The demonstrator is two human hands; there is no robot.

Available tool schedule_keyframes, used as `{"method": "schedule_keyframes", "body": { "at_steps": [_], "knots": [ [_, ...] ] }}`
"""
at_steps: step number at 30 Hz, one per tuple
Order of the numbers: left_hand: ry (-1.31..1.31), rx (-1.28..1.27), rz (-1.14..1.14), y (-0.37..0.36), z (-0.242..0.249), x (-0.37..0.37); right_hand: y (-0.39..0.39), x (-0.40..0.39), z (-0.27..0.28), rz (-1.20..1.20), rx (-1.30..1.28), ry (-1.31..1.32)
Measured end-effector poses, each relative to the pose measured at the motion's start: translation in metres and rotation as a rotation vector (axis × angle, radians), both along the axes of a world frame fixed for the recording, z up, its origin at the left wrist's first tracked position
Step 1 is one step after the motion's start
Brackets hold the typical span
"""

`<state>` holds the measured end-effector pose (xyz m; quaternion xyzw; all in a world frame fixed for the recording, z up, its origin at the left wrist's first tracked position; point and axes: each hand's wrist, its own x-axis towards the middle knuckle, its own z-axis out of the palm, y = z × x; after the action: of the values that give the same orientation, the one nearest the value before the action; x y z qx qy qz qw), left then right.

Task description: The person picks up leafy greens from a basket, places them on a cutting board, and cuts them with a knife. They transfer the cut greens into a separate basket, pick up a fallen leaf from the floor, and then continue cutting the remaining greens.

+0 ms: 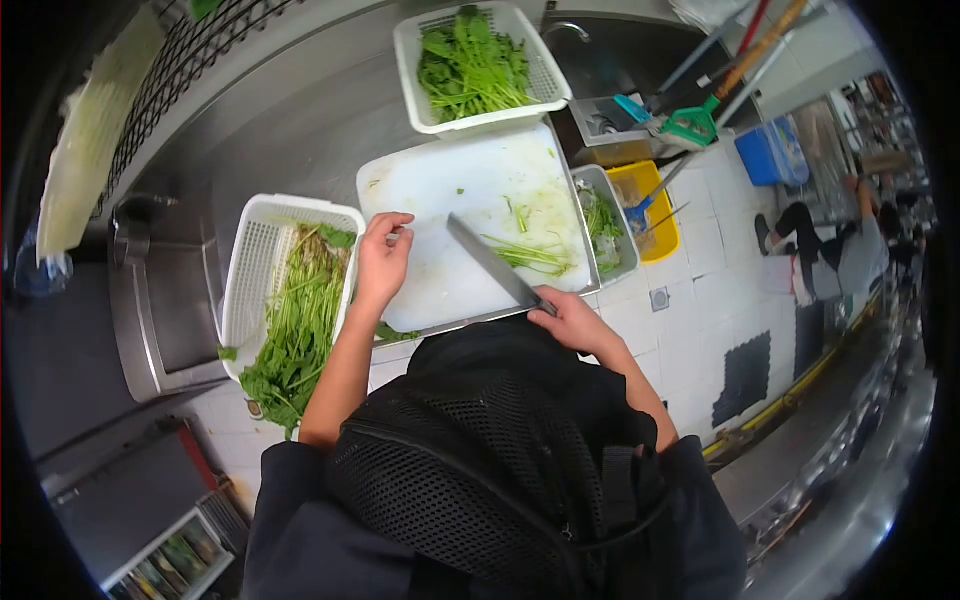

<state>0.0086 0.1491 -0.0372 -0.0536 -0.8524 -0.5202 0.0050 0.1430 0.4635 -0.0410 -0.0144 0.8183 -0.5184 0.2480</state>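
My right hand [572, 320] grips the handle of a kitchen knife [490, 262], whose blade points up and left over the white cutting board [440, 185]. Just right of the blade lie cut green stems [530, 254] and a few scraps. My left hand [386, 258] is over the board's left edge, fingers partly curled and apart, with nothing seen in it. Beside it, a white basket [240, 260] holds long leafy greens [300, 320] with roots at the top end. Another white basket [485, 125] beyond the board carries leafy greens [475, 65].
A grey bin [625, 255] with green trimmings stands below the board's right edge, next to a yellow bucket [660, 240]. Broom and mop handles [745, 65] lean at upper right. A steel sink [165, 300] is at left. Another person [835, 250] is far right.
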Motion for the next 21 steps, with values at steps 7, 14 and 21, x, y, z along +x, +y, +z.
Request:
{"method": "schedule_keyframes", "body": {
  "at_steps": [7, 14, 21],
  "knots": [
    [0.104, 0.057, 0.137, -0.058, 0.026, 0.037, 0.041, -0.009, -0.022, -0.467, 0.073, -0.005],
    [0.150, -0.016, 0.307, -0.119, 0.038, 0.077, 0.094, -0.022, -0.029, -0.525, 0.392, 0.208],
    [0.123, -0.114, 0.486, -0.169, 0.043, 0.082, 0.096, -0.020, -0.036, -0.516, 0.429, 0.375]
  ]
}}
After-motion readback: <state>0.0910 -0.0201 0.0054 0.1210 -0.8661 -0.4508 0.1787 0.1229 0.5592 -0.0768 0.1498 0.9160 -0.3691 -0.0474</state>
